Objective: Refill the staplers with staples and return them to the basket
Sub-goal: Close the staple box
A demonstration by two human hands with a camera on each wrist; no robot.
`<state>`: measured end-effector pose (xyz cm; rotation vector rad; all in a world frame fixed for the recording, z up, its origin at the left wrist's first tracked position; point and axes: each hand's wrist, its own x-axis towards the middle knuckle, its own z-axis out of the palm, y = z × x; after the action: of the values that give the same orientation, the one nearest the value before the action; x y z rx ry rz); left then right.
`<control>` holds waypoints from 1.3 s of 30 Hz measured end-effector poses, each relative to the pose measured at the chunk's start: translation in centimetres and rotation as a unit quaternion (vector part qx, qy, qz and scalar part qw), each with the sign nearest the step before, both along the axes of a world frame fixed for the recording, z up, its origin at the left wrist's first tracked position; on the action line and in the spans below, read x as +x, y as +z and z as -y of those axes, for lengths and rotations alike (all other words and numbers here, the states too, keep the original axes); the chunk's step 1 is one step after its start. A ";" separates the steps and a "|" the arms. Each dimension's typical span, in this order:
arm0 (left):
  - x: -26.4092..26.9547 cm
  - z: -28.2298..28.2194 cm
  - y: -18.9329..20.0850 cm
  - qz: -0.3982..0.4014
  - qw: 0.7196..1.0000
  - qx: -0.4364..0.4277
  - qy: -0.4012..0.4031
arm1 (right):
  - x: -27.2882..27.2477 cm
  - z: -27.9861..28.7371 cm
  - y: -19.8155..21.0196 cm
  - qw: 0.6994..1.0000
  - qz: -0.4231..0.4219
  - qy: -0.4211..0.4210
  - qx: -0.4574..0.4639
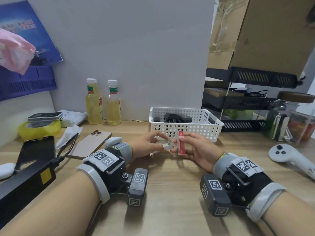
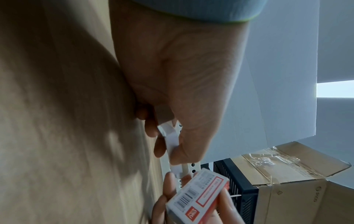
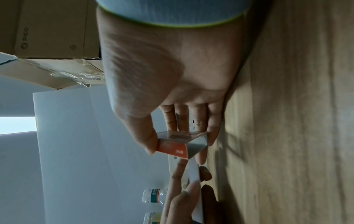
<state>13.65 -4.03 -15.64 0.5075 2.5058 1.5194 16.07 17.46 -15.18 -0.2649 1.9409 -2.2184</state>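
Observation:
My right hand (image 1: 185, 143) grips a small red staple box (image 1: 181, 143) upright, just above the wooden table and in front of the white perforated basket (image 1: 187, 128). My left hand (image 1: 162, 142) pinches the box's white inner tray (image 1: 167, 145), which sticks out of the box toward the left. The left wrist view shows the thumb on the white tray (image 2: 171, 141) and the box's barcode side (image 2: 199, 192). In the right wrist view the thumb and fingers clamp the box (image 3: 172, 147), with the white tray (image 3: 194, 174) beyond it. Black staplers (image 1: 177, 117) lie in the basket.
Two bottles of yellow liquid (image 1: 93, 101) stand at the back wall. A beige phone (image 1: 90, 143), a black phone (image 1: 36, 150) and a yellow tape roll (image 1: 40, 128) lie to the left. A white controller (image 1: 286, 154), a jar (image 1: 279, 120) and a black rack (image 1: 247, 99) are on the right.

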 end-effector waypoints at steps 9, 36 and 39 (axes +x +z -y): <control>-0.2 0.1 0.2 -0.003 1.000 0.001 0.007 | 0.6 0.4 0.6 0.994 -0.051 0.068 0.073; 0.4 0.1 0.2 0.003 0.997 0.071 -0.005 | 0.2 0.2 -0.2 0.998 -0.054 -0.004 0.022; 0.5 0.2 0.2 0.006 0.995 0.095 -0.001 | -0.3 -0.1 -0.4 0.996 -0.054 -0.047 0.050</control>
<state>14.12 -4.25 -15.48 0.5249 2.3628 1.7648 15.79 17.54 -15.57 -0.2902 2.1557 -2.1982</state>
